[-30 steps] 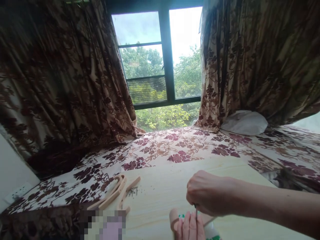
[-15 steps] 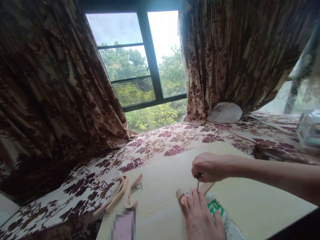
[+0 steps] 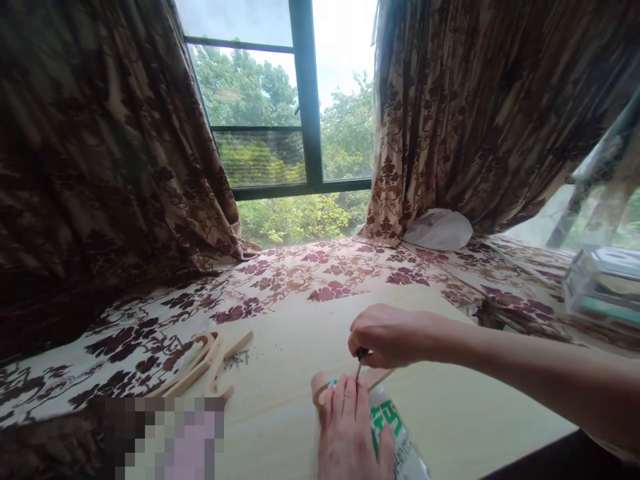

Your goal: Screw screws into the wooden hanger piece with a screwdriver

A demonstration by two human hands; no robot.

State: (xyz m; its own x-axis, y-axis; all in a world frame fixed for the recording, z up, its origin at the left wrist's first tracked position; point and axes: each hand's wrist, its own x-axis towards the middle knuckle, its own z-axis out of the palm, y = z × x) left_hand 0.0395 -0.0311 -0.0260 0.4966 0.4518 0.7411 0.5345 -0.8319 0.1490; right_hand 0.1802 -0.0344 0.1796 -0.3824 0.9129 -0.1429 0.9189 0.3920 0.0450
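Observation:
My right hand (image 3: 385, 337) is closed around the dark handle of a screwdriver (image 3: 359, 367), whose thin metal shaft points down at the fingertips of my left hand. My left hand (image 3: 347, 430) presses on a curved light wooden piece (image 3: 318, 389), its fingers bent over the wood. The screwdriver's tip is hidden behind those fingers. Under the left hand and wood lies a clear plastic bag (image 3: 387, 420) with green print. Left of my hands, more curved wooden pieces (image 3: 216, 367) rest beside a small pile of screws (image 3: 239, 360).
A pale board (image 3: 275, 413) lies over a flower-patterned cloth (image 3: 285, 267). A clear box (image 3: 605, 283) stands at the right, a white bundle (image 3: 438, 229) by the curtain (image 3: 425, 120). The window (image 3: 313, 100) is behind. A blurred patch covers the lower left.
The camera view has shifted, so board and hands appear further left. Both hands keep the same hold, the screwdriver still upright at the left fingertips.

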